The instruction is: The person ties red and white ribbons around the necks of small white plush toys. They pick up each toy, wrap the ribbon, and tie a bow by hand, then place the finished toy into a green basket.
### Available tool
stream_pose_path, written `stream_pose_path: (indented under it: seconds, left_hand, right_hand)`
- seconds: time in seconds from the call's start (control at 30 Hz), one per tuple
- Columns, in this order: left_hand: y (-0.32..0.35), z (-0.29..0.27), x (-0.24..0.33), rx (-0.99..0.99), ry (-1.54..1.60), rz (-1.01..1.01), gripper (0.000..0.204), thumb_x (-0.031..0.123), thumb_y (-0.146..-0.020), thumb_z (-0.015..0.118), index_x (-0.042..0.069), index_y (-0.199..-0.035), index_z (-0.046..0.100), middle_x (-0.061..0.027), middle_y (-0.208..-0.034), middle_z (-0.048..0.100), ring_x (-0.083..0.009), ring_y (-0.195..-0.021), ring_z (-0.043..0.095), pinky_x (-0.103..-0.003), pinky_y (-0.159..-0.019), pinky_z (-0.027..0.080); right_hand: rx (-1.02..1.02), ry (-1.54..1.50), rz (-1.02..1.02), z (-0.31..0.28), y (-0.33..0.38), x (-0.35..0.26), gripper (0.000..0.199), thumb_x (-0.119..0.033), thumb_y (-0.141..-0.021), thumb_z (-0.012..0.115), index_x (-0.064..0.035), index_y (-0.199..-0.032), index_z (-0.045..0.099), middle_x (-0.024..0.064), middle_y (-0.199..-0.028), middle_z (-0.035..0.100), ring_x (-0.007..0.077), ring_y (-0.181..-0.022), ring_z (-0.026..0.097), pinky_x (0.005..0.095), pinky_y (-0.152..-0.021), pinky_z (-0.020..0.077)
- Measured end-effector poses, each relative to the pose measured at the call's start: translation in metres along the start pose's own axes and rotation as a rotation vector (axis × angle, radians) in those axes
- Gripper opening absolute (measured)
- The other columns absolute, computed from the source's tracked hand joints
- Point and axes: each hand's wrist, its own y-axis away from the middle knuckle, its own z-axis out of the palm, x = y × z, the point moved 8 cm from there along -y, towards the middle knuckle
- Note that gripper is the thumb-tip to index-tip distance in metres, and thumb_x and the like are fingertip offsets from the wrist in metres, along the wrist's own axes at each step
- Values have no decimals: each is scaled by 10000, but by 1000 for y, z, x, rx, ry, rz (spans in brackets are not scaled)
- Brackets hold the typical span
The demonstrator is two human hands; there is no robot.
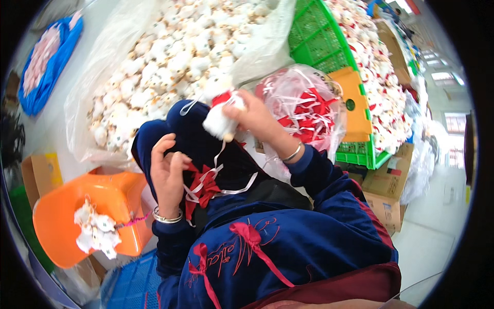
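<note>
The right hand (254,117) is closed around one small white plush toy (220,119), which wears a red scrap at its neck; the toy sits just above the person's dark blue lap (206,144), with a white ribbon trailing down from it. The left hand (167,172) rests on that lap, fingers curled and loose around nothing I can make out, touching a bundle of red and white ribbon bows (203,185). How many bows lie there cannot be counted, as they overlap. The two hands are apart. Each wrist wears one silver bangle.

Taking the lap as the landmark: above it and to its left lies one big clear plastic bag (103,67) packed with white plush toys, far too many to count. Above it and to its right is one smaller clear bag of red and white ribbons (309,103), and beyond that one green plastic crate (314,36) beside a heap of more white toys. Left of the lap stands one orange plastic stool (62,216), and on it one small cluster of white toys (95,232) tied with a pink cord. Right of the lap are two cardboard boxes (386,190).
</note>
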Motion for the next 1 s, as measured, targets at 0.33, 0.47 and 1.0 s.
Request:
stream_pose_path:
  seconds: [0.33,0.47,1.0]
  left_hand:
    - [-2,-16,-16,-2,-131,-33,190,56,-1044,543,12,-1211,623,-40,-1091,673,-70,-822,635,-210,-707,500]
    - [-5,-16,-18,8,-159,-67,181,79,-1054,548,17,-1198,641,-16,-929,670,-60,-786,613,-202,-696,483]
    - [27,-72,-13,158,-142,-109,146,134,-1053,574,34,-1062,679,6,-833,667,-36,-668,565,-178,-616,439]
  right_hand:
    - [750,-685,-519,-328,44,-54,449,-443,-1051,567,-22,-1199,615,155,-1151,697,210,-874,717,336,-708,590]
    - [122,-15,-192,-182,10,-29,280,-210,-1002,659,-8,-1197,661,87,-1069,722,163,-810,719,292,-699,582]
    - [-680,1003,-605,142,64,13,277,-205,-881,703,-44,-1103,661,134,-1014,674,337,-999,651,430,-875,540]
